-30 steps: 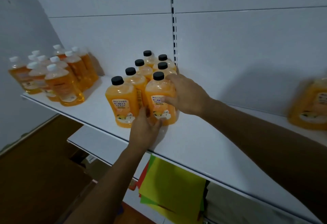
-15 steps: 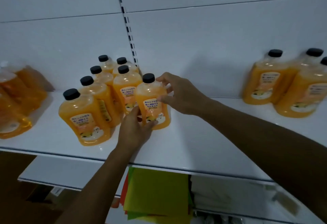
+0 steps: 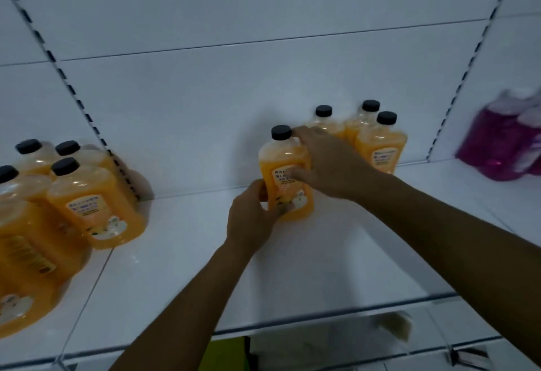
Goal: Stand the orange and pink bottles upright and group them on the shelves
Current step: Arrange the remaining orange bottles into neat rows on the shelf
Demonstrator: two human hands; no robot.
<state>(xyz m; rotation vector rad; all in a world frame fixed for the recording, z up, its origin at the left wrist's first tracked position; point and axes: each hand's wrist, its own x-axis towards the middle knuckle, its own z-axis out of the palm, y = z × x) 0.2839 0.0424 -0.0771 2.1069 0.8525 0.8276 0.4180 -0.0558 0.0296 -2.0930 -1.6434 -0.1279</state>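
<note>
An orange bottle [image 3: 281,162] with a black cap stands upright on the white shelf [image 3: 336,253], held by both hands. My left hand [image 3: 251,218] grips its lower left side and my right hand [image 3: 325,162] wraps over its front and shoulder. Right behind it stand three more orange bottles [image 3: 380,145] with black caps. A group of several orange bottles [image 3: 93,203] stands at the left. Pink bottles [image 3: 503,148] with pale caps stand blurred at the far right of the shelf.
White back panels with slotted uprights [image 3: 93,124] rise behind the shelf. The shelf's front edge [image 3: 322,326] runs below my arms. Under it lie green sheets [image 3: 225,353] and a lower white shelf [image 3: 439,353].
The view has swung right. Both hands carried one orange bottle away from the left group and now hold it beside the three bottles on the right. Pink bottles came into sight.
</note>
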